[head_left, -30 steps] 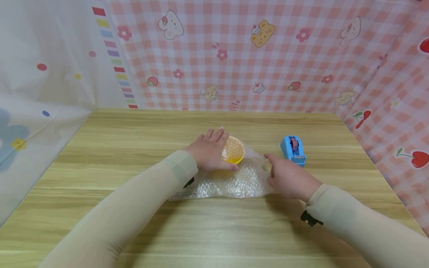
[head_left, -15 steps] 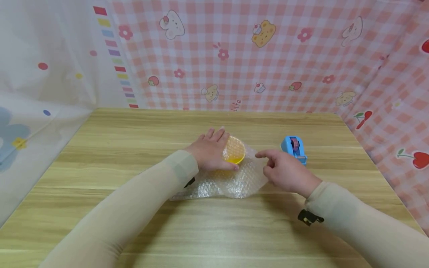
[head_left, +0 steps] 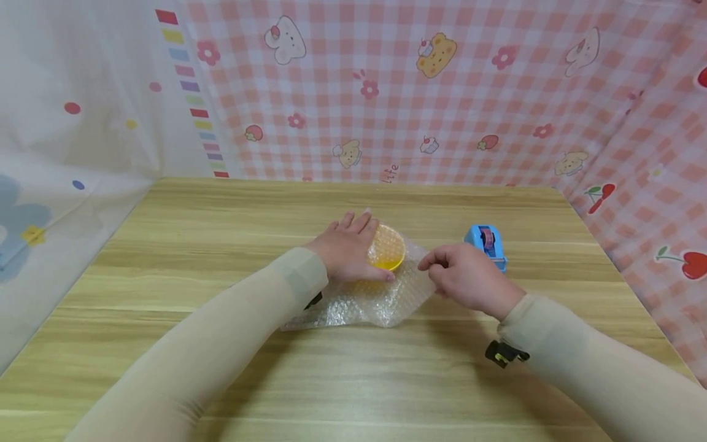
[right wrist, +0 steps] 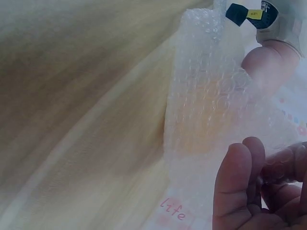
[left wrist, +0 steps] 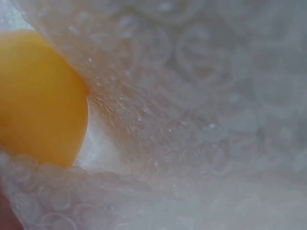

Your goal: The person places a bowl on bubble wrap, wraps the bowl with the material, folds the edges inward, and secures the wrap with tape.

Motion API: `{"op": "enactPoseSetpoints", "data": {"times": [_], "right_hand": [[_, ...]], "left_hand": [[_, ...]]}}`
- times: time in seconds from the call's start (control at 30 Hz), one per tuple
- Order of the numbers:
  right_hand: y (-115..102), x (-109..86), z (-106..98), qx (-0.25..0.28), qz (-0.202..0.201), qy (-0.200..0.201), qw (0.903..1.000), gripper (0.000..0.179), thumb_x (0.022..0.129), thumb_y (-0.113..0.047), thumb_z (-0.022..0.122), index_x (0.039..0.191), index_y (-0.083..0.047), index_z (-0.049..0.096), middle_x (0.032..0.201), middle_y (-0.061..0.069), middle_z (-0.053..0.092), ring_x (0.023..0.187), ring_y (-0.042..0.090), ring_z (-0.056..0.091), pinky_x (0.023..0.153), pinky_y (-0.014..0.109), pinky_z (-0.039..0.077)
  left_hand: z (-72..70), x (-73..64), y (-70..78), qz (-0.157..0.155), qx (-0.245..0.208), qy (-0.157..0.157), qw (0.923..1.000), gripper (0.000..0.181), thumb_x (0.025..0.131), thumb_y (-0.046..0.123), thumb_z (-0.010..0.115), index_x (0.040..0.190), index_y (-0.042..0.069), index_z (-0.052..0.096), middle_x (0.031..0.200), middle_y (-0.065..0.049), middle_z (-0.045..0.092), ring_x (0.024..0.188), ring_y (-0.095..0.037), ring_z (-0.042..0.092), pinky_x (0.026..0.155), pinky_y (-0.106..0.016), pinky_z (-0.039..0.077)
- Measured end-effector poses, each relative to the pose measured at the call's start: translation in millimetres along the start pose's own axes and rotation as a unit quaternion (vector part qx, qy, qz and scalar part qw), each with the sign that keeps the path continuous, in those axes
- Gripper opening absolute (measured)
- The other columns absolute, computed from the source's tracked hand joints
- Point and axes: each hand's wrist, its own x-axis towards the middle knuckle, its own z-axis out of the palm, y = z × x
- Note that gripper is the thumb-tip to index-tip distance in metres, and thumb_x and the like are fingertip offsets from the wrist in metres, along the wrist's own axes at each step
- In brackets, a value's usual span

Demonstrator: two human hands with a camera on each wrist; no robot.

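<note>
A round, hollow yellow vessel (head_left: 388, 263), a bowl or cup, lies tilted inside clear bubble wrap (head_left: 386, 307) on the table. Its smooth rounded side (left wrist: 43, 100) shows between layers of wrap in the left wrist view. My left hand (head_left: 348, 252) rests spread over the wrapped vessel from the left, thumb toward me. On the other side, my right hand (head_left: 469, 276) pinches the right edge of the bubble wrap between thumb and index finger. The right wrist view shows the other fingers (right wrist: 232, 177) of that hand beside the wrap.
A blue tape dispenser (head_left: 486, 244) with a pink roll stands just behind my right hand. The wooden table (head_left: 353, 387) meets a pink checked cloth (head_left: 364, 116) at the back and right; a white cloth (head_left: 83, 141) hangs at the left.
My right hand has moved left and brought the wrap's right edge inward toward the vessel. Its index finger, extended earlier, is now bent. The left hand stays in place.
</note>
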Motion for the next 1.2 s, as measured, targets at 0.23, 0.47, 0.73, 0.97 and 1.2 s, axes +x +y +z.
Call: {"op": "enactPoseSetpoints", "data": {"times": [0.23,0.47,0.73,0.97,1.2], "right_hand": [[-6,4.5,-1,-0.007,-0.003,0.006,1.0000,0.029,0.105,-0.015,0.051,0.116,-0.005,0.076,0.083,0.005,0.074,0.071,0.017,0.064,0.064,0.031,0.053],[-12,10.0,-1,0.008,-0.003,0.014,0.9999,0.038,0.104,-0.015,0.045,0.123,-0.005,0.075,0.090,0.009,0.075,0.078,0.019,0.067,0.068,0.031,0.053],[-16,17.5,2,0.012,-0.021,0.011,0.9996,0.039,0.106,-0.010,0.046,0.136,-0.003,0.069,0.119,0.015,0.076,0.097,0.025,0.073,0.075,0.032,0.058],[-19,25.5,5,-0.022,-0.038,0.004,0.9990,0.037,0.107,-0.013,0.056,0.142,-0.005,0.065,0.129,0.015,0.073,0.076,0.019,0.060,0.063,0.028,0.051],[-20,34.4,12,-0.056,-0.068,0.029,0.9957,0.036,0.105,-0.013,0.063,0.140,-0.003,0.067,0.120,0.012,0.074,0.103,0.024,0.068,0.088,0.039,0.061]], "left_hand": [[0.4,0.0,0.0,0.001,-0.001,0.002,1.0000,0.128,0.083,0.090,0.054,0.171,0.012,0.004,0.179,-0.011,-0.004,0.164,-0.042,0.002,0.132,-0.057,0.013],[-0.3,0.2,-1.1,0.002,-0.002,0.000,1.0000,0.130,0.082,0.092,0.053,0.171,0.011,0.004,0.179,-0.011,-0.004,0.164,-0.041,0.002,0.132,-0.057,0.014],[-0.8,-0.8,-0.8,0.004,-0.012,-0.008,0.9999,0.131,0.081,0.093,0.052,0.171,0.012,0.003,0.179,-0.010,-0.006,0.164,-0.041,-0.001,0.133,-0.056,0.012],[-4.0,-3.2,-0.6,0.005,-0.024,-0.021,0.9995,0.132,0.081,0.093,0.053,0.171,0.011,0.002,0.179,-0.009,-0.009,0.164,-0.040,-0.005,0.133,-0.054,0.010],[-9.0,-2.4,-4.2,0.021,-0.039,-0.042,0.9981,0.131,0.083,0.088,0.057,0.170,0.009,-0.001,0.179,-0.012,-0.007,0.164,-0.043,-0.005,0.134,-0.051,0.009]]}}
